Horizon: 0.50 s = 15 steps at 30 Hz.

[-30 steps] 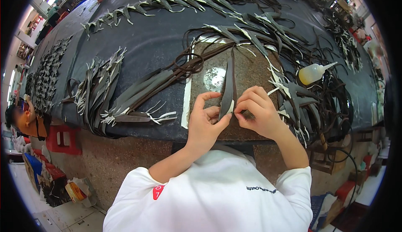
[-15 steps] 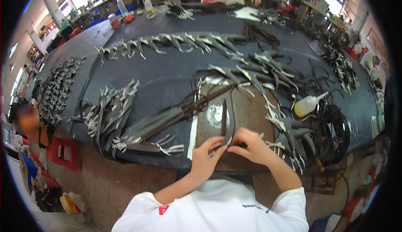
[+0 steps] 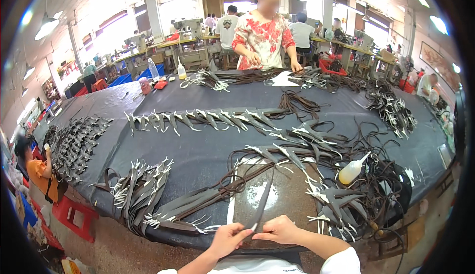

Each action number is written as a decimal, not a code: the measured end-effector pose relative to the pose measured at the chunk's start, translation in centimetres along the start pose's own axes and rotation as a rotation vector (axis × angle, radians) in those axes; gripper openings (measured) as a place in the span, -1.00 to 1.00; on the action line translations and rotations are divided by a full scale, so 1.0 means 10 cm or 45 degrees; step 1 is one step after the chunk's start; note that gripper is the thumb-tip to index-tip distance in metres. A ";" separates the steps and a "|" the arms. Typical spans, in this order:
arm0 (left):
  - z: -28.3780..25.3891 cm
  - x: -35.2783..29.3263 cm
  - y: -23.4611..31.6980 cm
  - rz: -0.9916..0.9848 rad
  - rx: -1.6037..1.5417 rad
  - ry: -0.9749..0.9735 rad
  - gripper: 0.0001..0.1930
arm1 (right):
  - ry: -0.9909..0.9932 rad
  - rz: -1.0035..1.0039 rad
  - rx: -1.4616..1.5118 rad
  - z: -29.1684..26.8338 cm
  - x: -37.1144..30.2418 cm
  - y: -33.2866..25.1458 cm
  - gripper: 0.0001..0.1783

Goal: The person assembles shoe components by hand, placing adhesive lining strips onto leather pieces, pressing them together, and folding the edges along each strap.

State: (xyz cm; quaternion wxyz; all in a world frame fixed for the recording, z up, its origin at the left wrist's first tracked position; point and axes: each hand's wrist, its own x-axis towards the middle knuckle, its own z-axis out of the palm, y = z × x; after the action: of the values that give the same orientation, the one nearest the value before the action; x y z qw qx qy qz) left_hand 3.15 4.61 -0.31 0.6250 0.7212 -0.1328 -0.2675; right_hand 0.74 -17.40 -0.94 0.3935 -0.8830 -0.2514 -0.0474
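A long dark grey strip [image 3: 263,199], like a flat strap with a pale end, runs from the table board towards me. My left hand [image 3: 229,239] pinches its near end between thumb and fingers. Close beside it my right hand [image 3: 279,230] is closed, its thumb pointing at the strip's end. What lies inside its curled fingers is hidden. Under the strip is a brown shiny board [image 3: 292,209] with a white edge. Left of it lies a bundle of similar grey strips [image 3: 190,203] with thin brown tails. A pile of pale-ended strips [image 3: 339,202] lies to its right.
A squeeze bottle [image 3: 350,172] with yellow liquid rests on tangled brown cords at right. Rows of strips [image 3: 198,118] cross the dark table cover [image 3: 148,148]. Another bundle [image 3: 141,190] lies at left. A co-worker [image 3: 264,36] stands across the table; a red stool [image 3: 74,217] is at lower left.
The view has tilted up, so the table sits lower and more of the room shows. The strip, looped before, now lies straighter, and my right hand has turned into a closed fist.
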 end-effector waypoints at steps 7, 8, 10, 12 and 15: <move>-0.76 -0.09 -0.01 0.016 -0.078 0.631 -0.78 | -0.012 0.397 0.423 -0.34 -0.25 0.07 -0.55; -1.00 -0.13 -0.02 -0.012 0.297 0.684 -0.77 | 0.044 0.446 0.336 -0.47 -0.30 0.10 -0.58; -1.37 -0.25 -0.10 -0.079 0.774 0.624 -0.72 | 0.199 0.325 0.315 -0.73 -0.31 -0.02 -0.63; -1.38 -0.31 0.04 -0.144 1.473 0.748 -0.67 | 0.349 0.122 0.220 -0.97 -0.23 -0.25 -0.75; -1.22 -0.25 0.47 0.304 1.554 0.990 -0.45 | 0.561 -0.454 0.265 -1.23 0.05 -0.77 -0.76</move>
State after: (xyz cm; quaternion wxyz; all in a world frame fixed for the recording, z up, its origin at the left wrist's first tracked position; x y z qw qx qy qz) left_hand 8.50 15.15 5.75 0.1389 0.9644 -0.1044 0.1993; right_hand -1.19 -21.66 12.79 0.5126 -0.7482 -0.3145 -0.2803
